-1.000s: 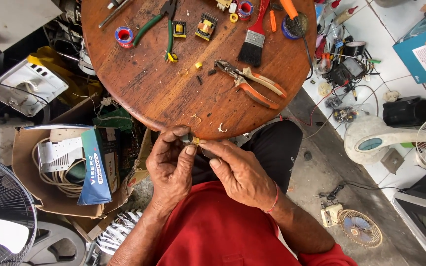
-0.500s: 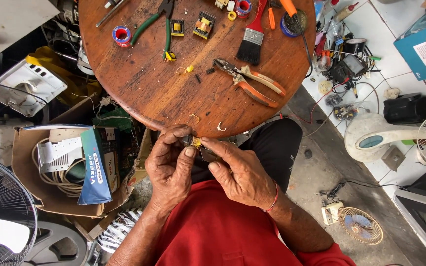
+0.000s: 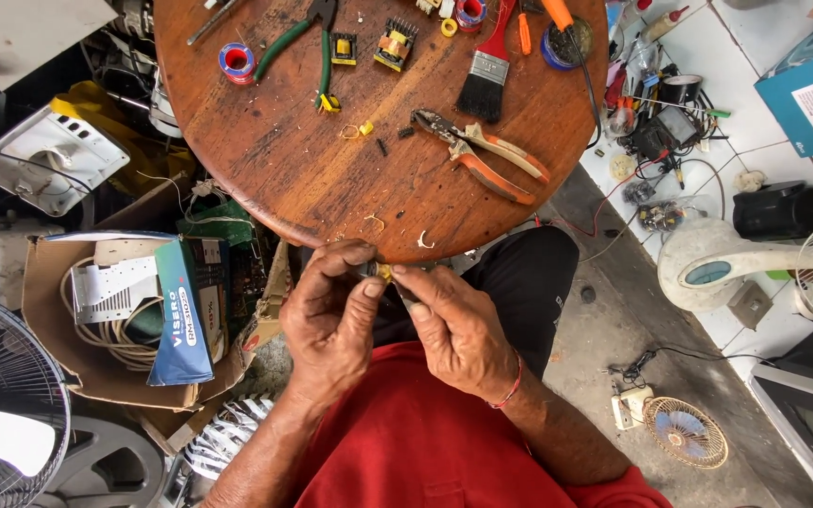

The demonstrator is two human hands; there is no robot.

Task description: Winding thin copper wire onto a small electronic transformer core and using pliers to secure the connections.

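Both of my hands meet just below the near edge of a round wooden table (image 3: pixel 312 179). My left hand (image 3: pixel 331 315) and my right hand (image 3: pixel 454 325) pinch a small yellow part (image 3: pixel 385 273) between their fingertips; most of it is hidden by the fingers. On the table lie orange-handled pliers (image 3: pixel 486 155), green-handled pliers (image 3: pixel 308 42), two small yellow-wound transformers (image 3: pixel 392 45), a paintbrush with a red handle (image 3: pixel 486 66) and a roll of red and blue tape (image 3: pixel 235 61). Small wire scraps (image 3: pixel 374 223) lie near the table's edge.
A cardboard box (image 3: pixel 77 367) with cables and a blue carton sits at the left. Fan grilles (image 3: pixel 2 395) are at the lower left. To the right, on the tiled floor, are a white fan base (image 3: pixel 717 268), a small fan (image 3: pixel 684 433), tools and tangled wires (image 3: pixel 651 132).
My hands have stayed in the same spot under the table edge, with the fingers shifting slightly on the small yellow part. The view has moved a little.
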